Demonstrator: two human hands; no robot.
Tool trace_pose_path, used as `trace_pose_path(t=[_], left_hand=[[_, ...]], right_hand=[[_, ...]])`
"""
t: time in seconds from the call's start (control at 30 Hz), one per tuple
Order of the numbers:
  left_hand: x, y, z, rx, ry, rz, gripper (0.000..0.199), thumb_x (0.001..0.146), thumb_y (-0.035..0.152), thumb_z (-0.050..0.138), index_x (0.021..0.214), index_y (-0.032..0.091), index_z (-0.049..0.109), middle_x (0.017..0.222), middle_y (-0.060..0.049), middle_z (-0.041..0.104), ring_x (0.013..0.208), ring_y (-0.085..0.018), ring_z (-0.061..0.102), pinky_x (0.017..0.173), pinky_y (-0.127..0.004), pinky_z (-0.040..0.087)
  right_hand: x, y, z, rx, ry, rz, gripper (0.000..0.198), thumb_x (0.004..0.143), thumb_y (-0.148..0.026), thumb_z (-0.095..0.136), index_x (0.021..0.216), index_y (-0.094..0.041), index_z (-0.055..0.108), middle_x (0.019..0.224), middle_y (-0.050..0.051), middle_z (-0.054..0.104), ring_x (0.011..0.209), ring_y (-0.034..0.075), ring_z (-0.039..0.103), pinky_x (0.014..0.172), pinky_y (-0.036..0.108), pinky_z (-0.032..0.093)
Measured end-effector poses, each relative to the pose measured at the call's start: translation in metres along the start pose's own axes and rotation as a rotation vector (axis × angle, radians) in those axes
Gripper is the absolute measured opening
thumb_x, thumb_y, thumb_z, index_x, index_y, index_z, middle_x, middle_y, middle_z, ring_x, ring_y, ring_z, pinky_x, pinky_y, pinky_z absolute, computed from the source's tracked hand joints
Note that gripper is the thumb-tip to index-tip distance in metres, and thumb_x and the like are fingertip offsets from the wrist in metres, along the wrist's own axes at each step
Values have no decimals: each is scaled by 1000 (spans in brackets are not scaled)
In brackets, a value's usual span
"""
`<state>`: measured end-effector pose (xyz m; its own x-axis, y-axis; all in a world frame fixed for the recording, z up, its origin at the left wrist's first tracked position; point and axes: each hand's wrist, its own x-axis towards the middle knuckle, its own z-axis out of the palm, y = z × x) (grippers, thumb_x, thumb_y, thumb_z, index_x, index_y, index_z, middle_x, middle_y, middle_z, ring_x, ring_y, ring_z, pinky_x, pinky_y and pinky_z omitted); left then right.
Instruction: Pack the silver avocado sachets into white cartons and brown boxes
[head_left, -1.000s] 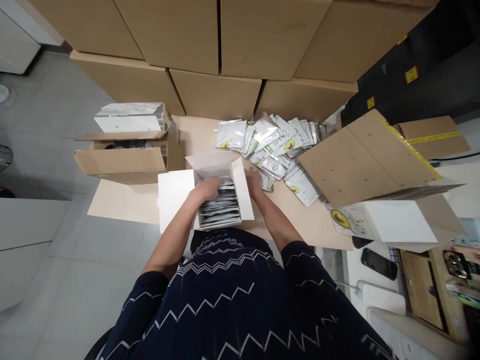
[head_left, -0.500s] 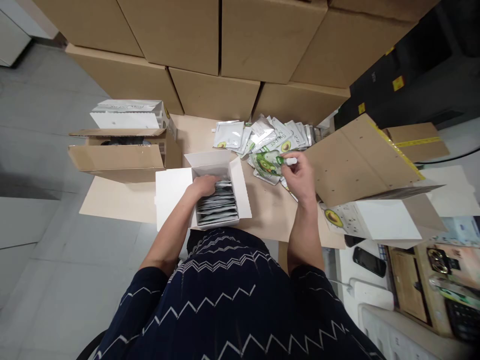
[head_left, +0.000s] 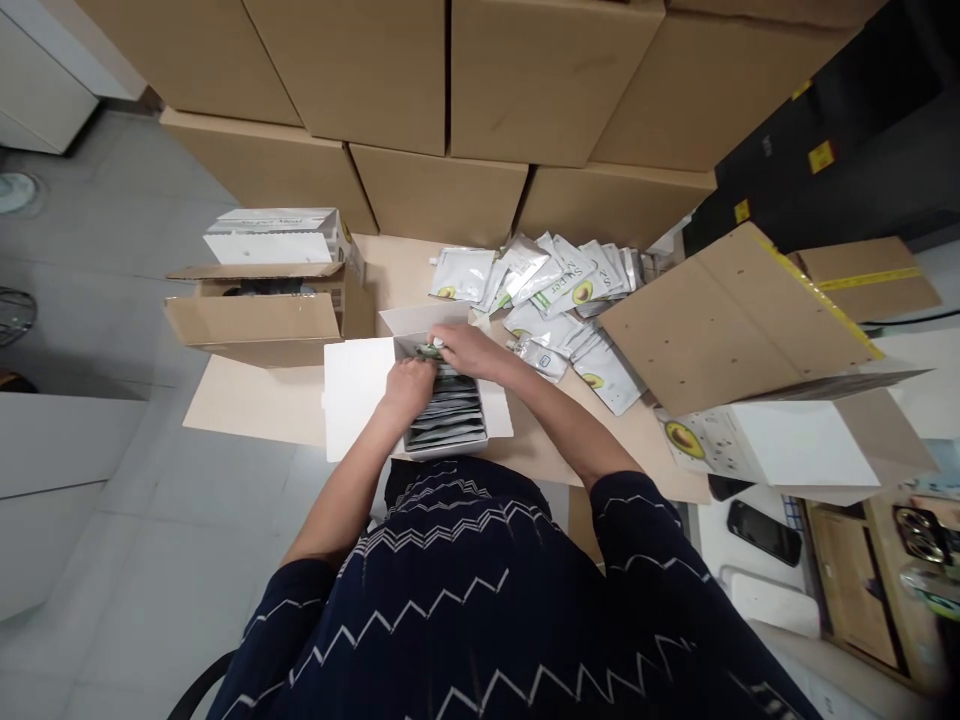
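A white carton [head_left: 364,385] with its flaps folded out stands in front of me, holding a row of flat pouches [head_left: 448,415] on edge. Over the carton's far end, my right hand [head_left: 471,352] grips a spouted pouch [head_left: 429,351]; its white cap shows at the fingers and most of it is hidden. My left hand [head_left: 411,388] reaches over the carton's left wall with fingers curled against the pouches, and its fingertips are out of sight. Beyond the carton, to the right, lies a loose pile of silver-white pouches [head_left: 577,275] with avocado prints.
An open brown box [head_left: 255,318] sits at the left, with a white printed carton [head_left: 274,225] behind it. Large cardboard boxes [head_left: 442,195] are stacked along the back. At the right are a leaning cardboard panel [head_left: 720,320], another open white carton [head_left: 802,440] and a phone [head_left: 765,532].
My right hand has carried the green spouted pouch left from the pile to the far end of the carton. My left hand stays at the carton. The view has shifted slightly.
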<state>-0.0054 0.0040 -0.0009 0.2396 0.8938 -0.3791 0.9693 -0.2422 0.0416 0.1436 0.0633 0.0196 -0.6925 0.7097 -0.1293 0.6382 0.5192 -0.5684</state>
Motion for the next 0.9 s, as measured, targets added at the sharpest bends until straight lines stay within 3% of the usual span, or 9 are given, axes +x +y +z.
trace_pose_path(t=[0.13, 0.3, 0.5, 0.63, 0.7, 0.77, 0.83, 0.9], left_hand=[[-4, 0, 3, -2, 34, 0, 33, 94, 13, 40, 112, 8, 66, 108, -20, 71, 105, -30, 68, 93, -41, 51], [-5, 0, 11, 7, 85, -8, 33, 95, 13, 37, 109, 12, 66, 103, -18, 69, 104, -30, 66, 92, -42, 50], [-3, -1, 16, -26, 170, -73, 29, 95, 16, 39, 110, 12, 64, 115, -18, 61, 105, -30, 62, 86, -41, 52], [1, -3, 20, -138, 236, -23, 29, 90, 11, 45, 116, 12, 57, 128, -19, 57, 114, -29, 58, 98, -41, 49], [3, -4, 23, -179, 251, 9, 31, 88, 8, 45, 117, 11, 55, 125, -19, 59, 118, -28, 56, 103, -42, 46], [5, -4, 25, -199, 244, 15, 29, 86, 7, 44, 114, 12, 54, 118, -18, 62, 118, -28, 56, 104, -42, 45], [6, -3, 27, -210, 237, 7, 26, 86, 7, 44, 109, 13, 54, 115, -18, 63, 118, -28, 56, 103, -42, 46], [7, -3, 28, -216, 252, 3, 23, 86, 7, 45, 106, 14, 53, 115, -17, 64, 118, -29, 56, 103, -43, 46]], right_hand=[[17, 11, 14, -76, -190, 31, 32, 90, -7, 47, 114, -16, 66, 109, 10, 73, 99, 22, 63, 80, 27, 41], [24, 17, 18, -62, -182, 19, 28, 91, -10, 51, 114, -14, 67, 112, 11, 73, 100, 21, 65, 80, 26, 42], [34, 7, 24, -192, -259, 87, 23, 92, -11, 51, 98, -13, 73, 106, 17, 73, 97, 25, 66, 78, 30, 44], [23, -1, 15, -53, -204, 36, 21, 91, -13, 54, 98, -14, 74, 102, 14, 74, 98, 25, 66, 83, 31, 46], [10, 2, 6, 105, -76, -22, 20, 91, -16, 55, 98, -16, 73, 101, 9, 74, 97, 21, 66, 86, 30, 46], [-7, 17, -4, 296, 196, 12, 23, 95, -22, 51, 102, -20, 72, 100, 5, 74, 92, 17, 66, 85, 28, 48], [-25, 44, -12, 429, 530, 165, 30, 99, -30, 42, 110, -21, 70, 98, 2, 72, 85, 14, 65, 79, 26, 50], [-40, 78, -13, 414, 739, 392, 35, 101, -33, 38, 116, -20, 67, 98, 4, 70, 85, 16, 65, 78, 27, 51]])
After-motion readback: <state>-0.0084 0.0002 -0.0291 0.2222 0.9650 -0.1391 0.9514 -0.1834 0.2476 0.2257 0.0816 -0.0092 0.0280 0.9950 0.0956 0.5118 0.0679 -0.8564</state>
